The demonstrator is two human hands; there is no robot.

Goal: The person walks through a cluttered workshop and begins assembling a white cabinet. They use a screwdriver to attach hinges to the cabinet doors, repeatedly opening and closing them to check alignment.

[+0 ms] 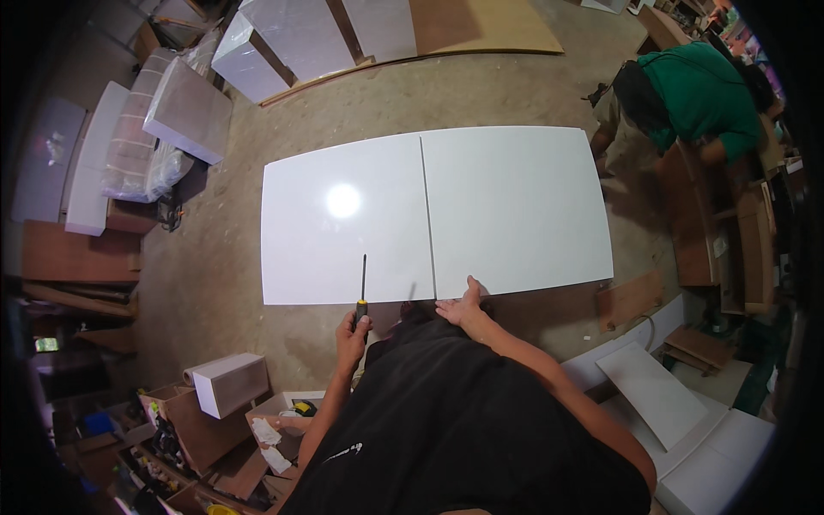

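Note:
A screwdriver [361,302] with a black and yellow handle is gripped in my left hand [350,339]. Its long dark shaft points away from me, over the near edge of a glossy white cabinet front [524,206]. A thin dark gap divides this front into left and right panels. At the near end of that gap, my right hand [462,310] touches the edge, thumb raised and fingers stretched toward the left. A round light glare sits on the left panel [318,249]. Whatever lies beneath the near edge is mostly hidden.
White wrapped cabinets [296,39] stand along the far side. Plastic-wrapped boards [137,129] lean at the left. A person in a green shirt [699,94] bends over a brown wooden cabinet [687,219] at the right. Boxes and tools [197,429] crowd the lower left; white panels [652,395] lie lower right.

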